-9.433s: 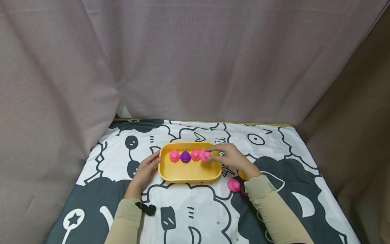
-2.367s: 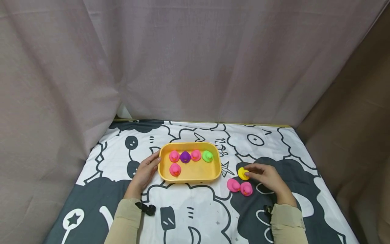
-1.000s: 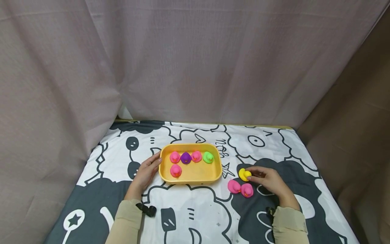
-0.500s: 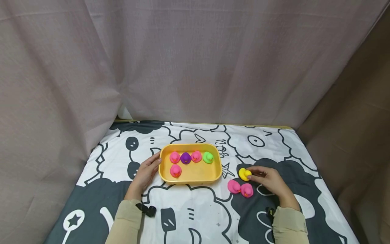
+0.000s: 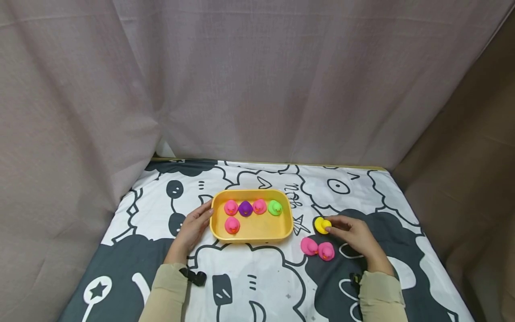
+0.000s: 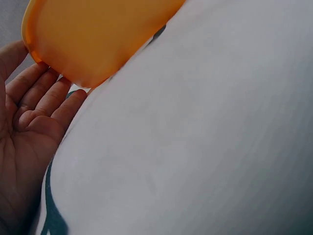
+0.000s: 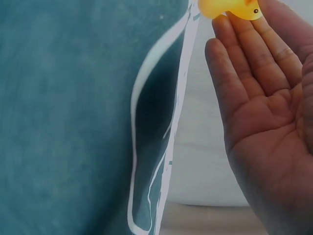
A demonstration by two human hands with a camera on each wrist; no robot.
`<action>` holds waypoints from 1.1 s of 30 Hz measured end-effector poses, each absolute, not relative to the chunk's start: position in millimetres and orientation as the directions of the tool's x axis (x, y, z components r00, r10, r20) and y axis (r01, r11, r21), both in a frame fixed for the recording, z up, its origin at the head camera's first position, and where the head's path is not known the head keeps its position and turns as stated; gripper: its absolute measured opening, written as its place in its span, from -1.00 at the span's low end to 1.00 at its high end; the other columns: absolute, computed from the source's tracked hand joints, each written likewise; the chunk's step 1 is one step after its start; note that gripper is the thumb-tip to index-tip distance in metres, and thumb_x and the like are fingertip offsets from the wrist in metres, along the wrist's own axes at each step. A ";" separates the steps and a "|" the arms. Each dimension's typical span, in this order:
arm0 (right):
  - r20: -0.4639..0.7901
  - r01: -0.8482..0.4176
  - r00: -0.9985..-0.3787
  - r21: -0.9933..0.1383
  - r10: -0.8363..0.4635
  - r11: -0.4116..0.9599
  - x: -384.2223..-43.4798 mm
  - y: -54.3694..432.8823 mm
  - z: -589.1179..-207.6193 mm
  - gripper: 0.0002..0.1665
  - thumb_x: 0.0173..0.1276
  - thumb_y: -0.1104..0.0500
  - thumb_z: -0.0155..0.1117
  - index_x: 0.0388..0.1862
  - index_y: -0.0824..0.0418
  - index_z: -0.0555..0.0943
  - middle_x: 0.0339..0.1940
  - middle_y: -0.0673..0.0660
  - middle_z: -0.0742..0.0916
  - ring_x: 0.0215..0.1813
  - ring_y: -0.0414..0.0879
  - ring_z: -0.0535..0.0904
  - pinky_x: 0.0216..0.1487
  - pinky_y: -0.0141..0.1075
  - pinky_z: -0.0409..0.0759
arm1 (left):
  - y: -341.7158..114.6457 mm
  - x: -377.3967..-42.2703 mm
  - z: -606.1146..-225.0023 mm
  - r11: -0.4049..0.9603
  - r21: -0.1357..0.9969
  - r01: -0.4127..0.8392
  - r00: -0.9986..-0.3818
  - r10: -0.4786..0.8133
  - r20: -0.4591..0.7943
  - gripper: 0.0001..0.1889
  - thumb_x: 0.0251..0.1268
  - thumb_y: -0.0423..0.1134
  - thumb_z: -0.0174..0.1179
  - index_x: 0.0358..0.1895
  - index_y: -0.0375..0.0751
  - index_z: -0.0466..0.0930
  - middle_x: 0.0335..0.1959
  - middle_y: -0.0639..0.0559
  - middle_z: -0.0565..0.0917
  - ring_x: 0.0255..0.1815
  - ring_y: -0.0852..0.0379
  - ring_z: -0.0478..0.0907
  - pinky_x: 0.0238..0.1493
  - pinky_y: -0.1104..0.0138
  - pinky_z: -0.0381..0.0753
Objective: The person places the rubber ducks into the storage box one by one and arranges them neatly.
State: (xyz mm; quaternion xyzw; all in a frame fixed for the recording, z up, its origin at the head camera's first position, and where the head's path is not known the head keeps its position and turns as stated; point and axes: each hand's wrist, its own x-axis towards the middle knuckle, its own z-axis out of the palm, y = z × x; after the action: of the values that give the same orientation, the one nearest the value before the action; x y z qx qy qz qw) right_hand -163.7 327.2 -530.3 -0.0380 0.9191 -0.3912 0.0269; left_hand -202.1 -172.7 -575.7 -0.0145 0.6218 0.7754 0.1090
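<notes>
In the head view my left hand [image 5: 195,227] grips the left end of a yellow tray [image 5: 257,235], thumb at the rim; the left wrist view has the fingers against the tray's outer wall [image 6: 98,39]. Inside, a back row runs pink duck [image 5: 231,207], purple duck [image 5: 245,209], pink duck [image 5: 259,206], green duck [image 5: 275,207]. Another pink duck [image 5: 232,225] sits in front at the left. Right of the tray, my right hand [image 5: 356,237] pinches a yellow rubber duck [image 5: 322,225] between thumb and fingers; its eye shows in the right wrist view [image 7: 234,9].
Two pink ducks [image 5: 309,246] lie side by side on the cloth, just in front of the yellow duck. A white and dark grey patterned cloth [image 5: 241,286] covers the table. Grey-beige curtains [image 5: 257,80] hang behind and at both sides.
Earlier my right hand held a pink duck over the tray; that duck now stands in the front left. The hand went to the yellow duck and has turned it slightly. The left hand stays put.
</notes>
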 end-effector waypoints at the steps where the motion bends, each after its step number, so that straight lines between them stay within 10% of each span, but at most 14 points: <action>1: -0.013 -0.057 -0.995 -0.721 -0.096 0.690 -164.2 326.9 -530.6 -0.46 0.24 -0.15 0.49 0.13 0.06 0.71 0.04 0.06 0.76 0.02 -0.05 0.69 0.04 -0.30 0.72 | -172.6 -202.0 -575.6 -0.202 0.961 -0.188 -0.976 0.151 -0.159 -0.52 0.51 -0.19 0.16 0.45 -0.04 0.44 0.46 0.10 0.40 0.48 0.16 0.30 0.36 0.40 0.43; 33: 0.039 -0.095 -0.994 -0.737 -0.099 0.669 -183.0 300.2 -510.3 -0.42 0.23 -0.18 0.49 0.14 0.08 0.71 0.08 0.11 0.75 0.10 0.07 0.66 0.17 0.01 0.67 | -172.5 -201.1 -574.5 -0.192 0.961 -0.200 -0.974 0.146 -0.174 -0.52 0.51 -0.16 0.16 0.44 -0.01 0.44 0.46 0.14 0.40 0.48 0.19 0.28 0.35 0.41 0.44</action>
State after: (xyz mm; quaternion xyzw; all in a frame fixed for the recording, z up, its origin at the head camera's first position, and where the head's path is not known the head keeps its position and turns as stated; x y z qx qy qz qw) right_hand -183.0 300.2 -510.3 -0.0531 0.9136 -0.4032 0.0020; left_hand -201.1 -172.5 -574.5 -0.0217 0.6256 0.7717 0.1122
